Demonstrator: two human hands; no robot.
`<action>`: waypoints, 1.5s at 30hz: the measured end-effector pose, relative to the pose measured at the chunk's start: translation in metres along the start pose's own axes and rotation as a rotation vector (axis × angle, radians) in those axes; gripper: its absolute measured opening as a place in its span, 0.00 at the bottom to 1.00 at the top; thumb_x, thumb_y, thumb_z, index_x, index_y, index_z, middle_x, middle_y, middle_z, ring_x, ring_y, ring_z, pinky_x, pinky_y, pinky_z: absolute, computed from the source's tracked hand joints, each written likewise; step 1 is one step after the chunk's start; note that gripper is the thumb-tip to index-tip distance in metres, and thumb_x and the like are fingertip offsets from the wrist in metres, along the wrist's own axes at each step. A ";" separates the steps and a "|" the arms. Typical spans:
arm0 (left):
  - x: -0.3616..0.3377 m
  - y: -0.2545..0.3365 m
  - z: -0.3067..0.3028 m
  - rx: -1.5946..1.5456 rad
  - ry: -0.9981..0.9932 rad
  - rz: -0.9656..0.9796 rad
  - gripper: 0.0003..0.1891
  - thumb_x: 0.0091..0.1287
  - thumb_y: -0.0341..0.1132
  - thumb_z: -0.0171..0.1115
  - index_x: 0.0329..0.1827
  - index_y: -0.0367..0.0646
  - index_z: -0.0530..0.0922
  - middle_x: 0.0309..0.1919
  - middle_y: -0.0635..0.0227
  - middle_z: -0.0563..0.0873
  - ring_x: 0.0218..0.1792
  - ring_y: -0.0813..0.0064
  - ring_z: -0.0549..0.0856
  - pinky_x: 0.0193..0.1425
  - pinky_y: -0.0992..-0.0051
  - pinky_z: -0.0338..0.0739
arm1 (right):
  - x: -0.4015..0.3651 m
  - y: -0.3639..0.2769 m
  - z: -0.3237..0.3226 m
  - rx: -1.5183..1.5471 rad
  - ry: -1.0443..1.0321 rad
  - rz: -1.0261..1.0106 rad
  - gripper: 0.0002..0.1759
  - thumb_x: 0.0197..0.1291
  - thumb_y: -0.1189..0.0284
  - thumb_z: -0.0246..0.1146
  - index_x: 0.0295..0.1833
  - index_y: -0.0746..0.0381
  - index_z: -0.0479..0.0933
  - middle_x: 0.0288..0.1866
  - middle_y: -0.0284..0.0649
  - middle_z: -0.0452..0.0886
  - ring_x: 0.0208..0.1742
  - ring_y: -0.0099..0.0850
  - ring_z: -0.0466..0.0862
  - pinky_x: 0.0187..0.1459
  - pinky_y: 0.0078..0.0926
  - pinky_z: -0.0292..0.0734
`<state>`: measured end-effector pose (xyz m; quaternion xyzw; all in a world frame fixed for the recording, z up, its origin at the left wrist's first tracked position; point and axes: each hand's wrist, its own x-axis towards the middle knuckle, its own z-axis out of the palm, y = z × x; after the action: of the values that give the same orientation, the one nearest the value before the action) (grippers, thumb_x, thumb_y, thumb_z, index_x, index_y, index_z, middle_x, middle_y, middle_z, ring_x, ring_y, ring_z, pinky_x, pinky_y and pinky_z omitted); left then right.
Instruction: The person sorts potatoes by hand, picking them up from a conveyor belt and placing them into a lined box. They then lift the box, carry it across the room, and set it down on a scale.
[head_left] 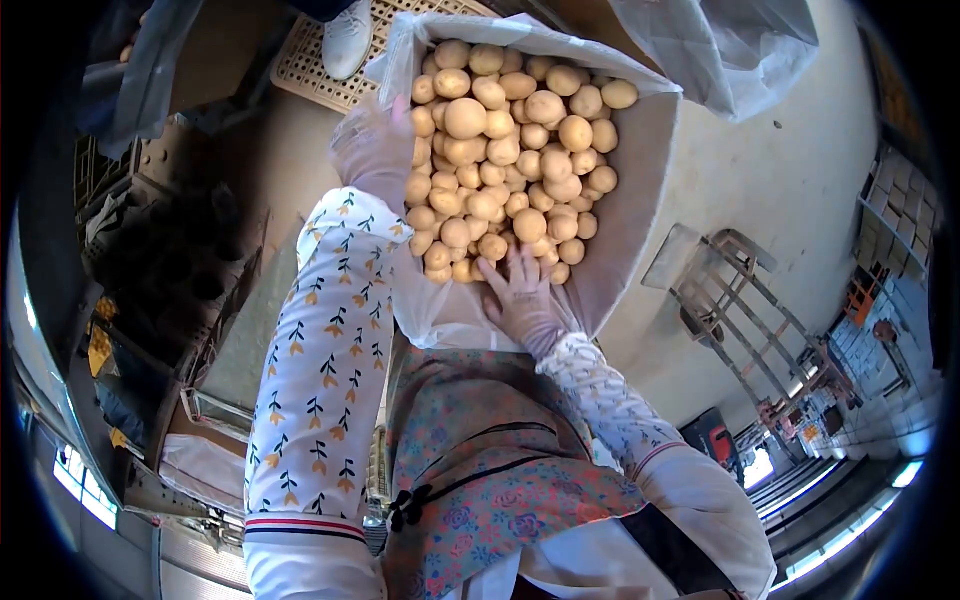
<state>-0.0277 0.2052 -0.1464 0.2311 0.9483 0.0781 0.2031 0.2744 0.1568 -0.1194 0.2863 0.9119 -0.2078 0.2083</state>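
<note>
One box (645, 170) lies ahead of the person, lined with clear plastic film (445, 318) and filled with potatoes (525, 150). They overlap too much for a sure count, but there are several dozen. They spread forward from the fingertips of the right hand (525, 300) and lie to the right of the left hand (370, 150).

Both hands wear thin, see-through gloves. The right fingers are spread wide, their tips touching the nearest potatoes at the box's near side. The left hand is against the box's left side; its fingers are partly hidden, so I cannot tell whether they grip the edge.

Two patterned sleeves, left (325, 330) and right (610, 390), cover the forearms behind the fingers. One floral apron (500, 470) is behind the right fingers, towards the body. Ahead of the left fingers, one white shoe (345, 42) is on one tan perforated crate (300, 72). One sheet of clear plastic (740, 60) is well ahead and to the right of the right fingers.
</note>
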 end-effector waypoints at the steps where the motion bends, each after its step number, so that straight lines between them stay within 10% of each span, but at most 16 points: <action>1: -0.001 -0.001 -0.003 0.021 -0.011 -0.002 0.27 0.72 0.58 0.50 0.53 0.43 0.81 0.46 0.52 0.87 0.50 0.52 0.86 0.55 0.55 0.79 | -0.004 -0.003 0.006 0.226 -0.179 0.062 0.34 0.59 0.61 0.63 0.71 0.58 0.70 0.67 0.48 0.71 0.70 0.44 0.68 0.68 0.53 0.62; 8: 0.000 0.004 -0.003 0.046 -0.060 -0.024 0.29 0.72 0.60 0.51 0.52 0.41 0.82 0.46 0.50 0.87 0.50 0.52 0.87 0.54 0.55 0.80 | 0.121 -0.068 -0.060 0.259 0.250 -0.118 0.31 0.53 0.68 0.65 0.63 0.65 0.72 0.63 0.49 0.73 0.68 0.45 0.71 0.69 0.46 0.64; 11: 0.006 0.005 -0.007 0.078 -0.058 -0.021 0.28 0.71 0.60 0.52 0.52 0.42 0.82 0.46 0.51 0.87 0.50 0.52 0.87 0.54 0.56 0.80 | 0.110 -0.078 0.005 0.083 0.345 -0.177 0.33 0.53 0.69 0.64 0.66 0.67 0.71 0.68 0.49 0.71 0.74 0.47 0.64 0.75 0.48 0.57; 14: 0.001 0.002 -0.002 0.068 -0.029 -0.023 0.28 0.70 0.59 0.53 0.52 0.42 0.82 0.47 0.52 0.87 0.50 0.54 0.87 0.54 0.56 0.80 | 0.047 -0.020 0.031 0.044 0.185 -0.472 0.27 0.58 0.69 0.58 0.66 0.52 0.75 0.70 0.40 0.71 0.74 0.40 0.67 0.75 0.51 0.56; 18: 0.000 0.002 -0.002 0.026 -0.013 -0.011 0.27 0.71 0.58 0.53 0.53 0.42 0.82 0.48 0.53 0.87 0.51 0.55 0.87 0.55 0.56 0.80 | 0.008 0.034 0.008 0.049 0.047 -0.333 0.22 0.53 0.67 0.64 0.57 0.50 0.80 0.69 0.39 0.72 0.72 0.37 0.69 0.73 0.54 0.57; 27: 0.000 0.006 -0.007 0.080 -0.061 -0.047 0.28 0.71 0.59 0.52 0.56 0.43 0.81 0.49 0.56 0.88 0.52 0.56 0.87 0.56 0.58 0.80 | 0.132 -0.019 -0.020 0.021 0.330 -0.390 0.09 0.49 0.70 0.64 0.39 0.55 0.80 0.43 0.34 0.77 0.52 0.34 0.77 0.60 0.38 0.71; 32: 0.000 0.003 -0.008 0.045 -0.034 0.004 0.27 0.71 0.58 0.52 0.57 0.44 0.81 0.49 0.55 0.88 0.52 0.56 0.87 0.57 0.58 0.79 | 0.085 0.002 -0.017 0.024 -0.079 0.021 0.11 0.57 0.59 0.65 0.38 0.55 0.82 0.42 0.37 0.81 0.50 0.37 0.80 0.52 0.42 0.71; 45: 0.000 0.004 -0.010 0.046 -0.076 -0.013 0.33 0.70 0.63 0.51 0.59 0.41 0.80 0.51 0.51 0.87 0.55 0.52 0.85 0.60 0.56 0.77 | 0.143 -0.052 -0.002 0.319 -0.224 0.423 0.24 0.62 0.49 0.64 0.46 0.60 0.78 0.37 0.45 0.87 0.41 0.41 0.88 0.44 0.39 0.81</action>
<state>-0.0299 0.2082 -0.1367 0.2321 0.9430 0.0460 0.2340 0.1357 0.1810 -0.1757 0.4746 0.7590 -0.3309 0.2986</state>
